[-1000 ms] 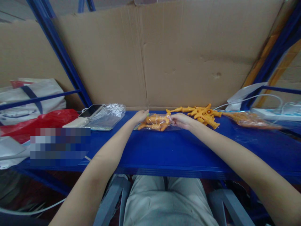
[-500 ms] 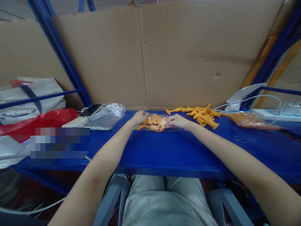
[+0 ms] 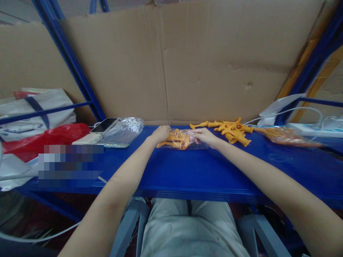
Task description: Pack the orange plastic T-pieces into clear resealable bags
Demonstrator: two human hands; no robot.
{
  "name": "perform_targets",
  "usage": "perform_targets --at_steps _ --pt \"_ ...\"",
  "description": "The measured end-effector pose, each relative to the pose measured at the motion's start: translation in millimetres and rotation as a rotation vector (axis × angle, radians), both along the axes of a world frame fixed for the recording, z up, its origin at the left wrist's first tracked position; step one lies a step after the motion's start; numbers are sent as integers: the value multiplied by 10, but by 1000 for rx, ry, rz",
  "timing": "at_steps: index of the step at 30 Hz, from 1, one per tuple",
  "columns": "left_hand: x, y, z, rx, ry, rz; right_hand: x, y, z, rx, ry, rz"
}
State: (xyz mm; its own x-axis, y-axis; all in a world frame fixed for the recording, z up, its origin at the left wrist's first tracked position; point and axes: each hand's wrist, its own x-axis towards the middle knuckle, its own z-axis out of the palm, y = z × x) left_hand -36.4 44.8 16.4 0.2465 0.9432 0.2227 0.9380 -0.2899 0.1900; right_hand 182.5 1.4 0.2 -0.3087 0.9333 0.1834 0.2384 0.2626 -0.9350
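Observation:
A clear plastic bag (image 3: 177,140) with several yellow-orange plastic pieces inside lies on the blue shelf between my hands. At its left end, my left hand (image 3: 161,134) is closed on the bag, its fingertips partly hidden. My right hand (image 3: 205,137) pinches the film at the right end, and a loose flap of it spreads below the fingers. Just beyond my right hand lies a heap of loose yellow-orange pieces (image 3: 235,132), tube-like with flared ends.
Another filled bag (image 3: 288,136) lies to the right, near a white power strip (image 3: 316,130) and cable. On the left are a stack of clear bags (image 3: 122,134), a phone (image 3: 104,125) and a red plastic bag (image 3: 53,139). Cardboard (image 3: 214,64) walls off the back.
My left hand has turned slightly and its fingers have shifted toward the bag's top left. My right hand has moved a little to the right along the film.

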Motion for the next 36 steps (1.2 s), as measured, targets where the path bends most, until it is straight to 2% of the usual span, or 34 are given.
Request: perform_targets --at_steps 3,12,16,21,26,29,32,36 --pt "-22 4 19 -41 -16 -29 1 -5 -1 -13 -23 19" --pt "-119 41 3 -175 -231 -108 4 -17 9 -97 19 34" --pt "-131 62 -12 -174 -271 -99 40 -28 27 -45 -127 75" --pt "-127 56 -8 -183 -259 -102 78 19 12 112 -254 48" --pt "-118 43 -4 -177 -263 -110 70 57 20 96 -169 -91" --pt "-107 24 5 -192 -301 -123 76 72 52 29 -75 -180" --pt "-90 -11 20 -212 -336 -133 78 77 78 -62 58 -174" --pt "-66 -63 37 -214 -372 -138 62 48 97 -78 135 -127"
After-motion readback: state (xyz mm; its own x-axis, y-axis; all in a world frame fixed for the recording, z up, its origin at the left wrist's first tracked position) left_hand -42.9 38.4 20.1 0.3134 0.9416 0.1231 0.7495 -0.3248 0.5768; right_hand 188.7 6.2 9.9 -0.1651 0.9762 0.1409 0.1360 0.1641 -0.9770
